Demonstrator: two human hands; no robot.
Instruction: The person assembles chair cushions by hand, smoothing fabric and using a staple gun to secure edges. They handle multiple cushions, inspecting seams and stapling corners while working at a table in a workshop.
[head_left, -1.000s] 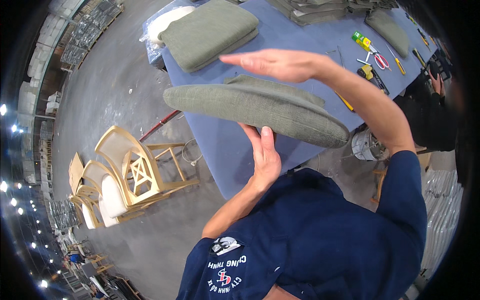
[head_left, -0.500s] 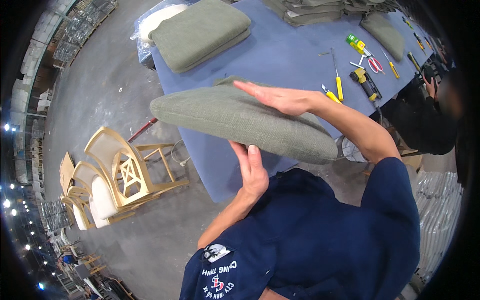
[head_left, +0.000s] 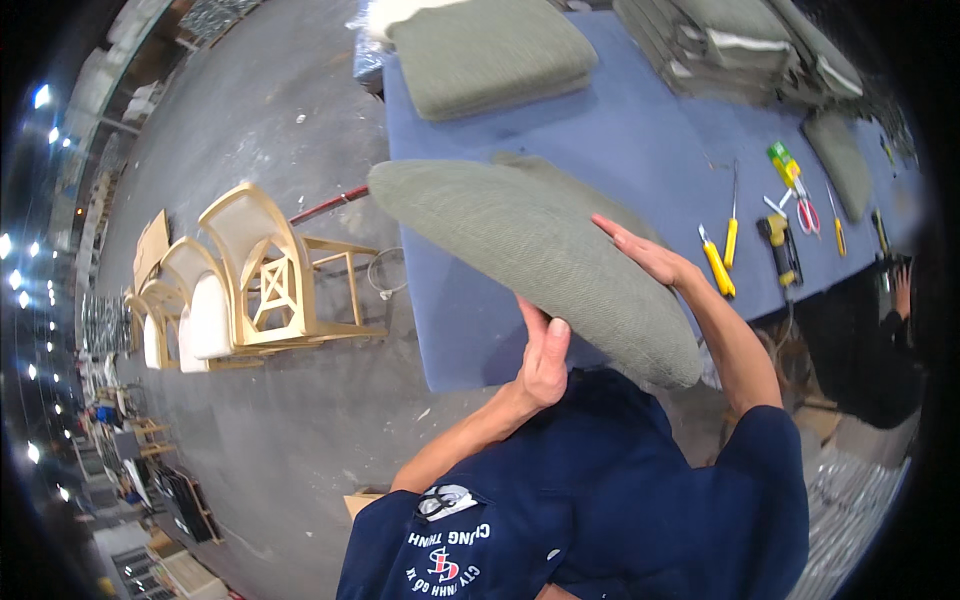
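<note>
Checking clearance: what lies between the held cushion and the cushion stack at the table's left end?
Only bare blue tabletop shows between the held grey-green cushion and the cushion stack, in the head view.

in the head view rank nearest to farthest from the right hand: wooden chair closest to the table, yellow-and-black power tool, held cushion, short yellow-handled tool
From the right hand:
1. Held cushion: against the hand
2. Short yellow-handled tool: just right
3. Yellow-and-black power tool: farther right
4. Wooden chair: far left, beyond the table
</note>
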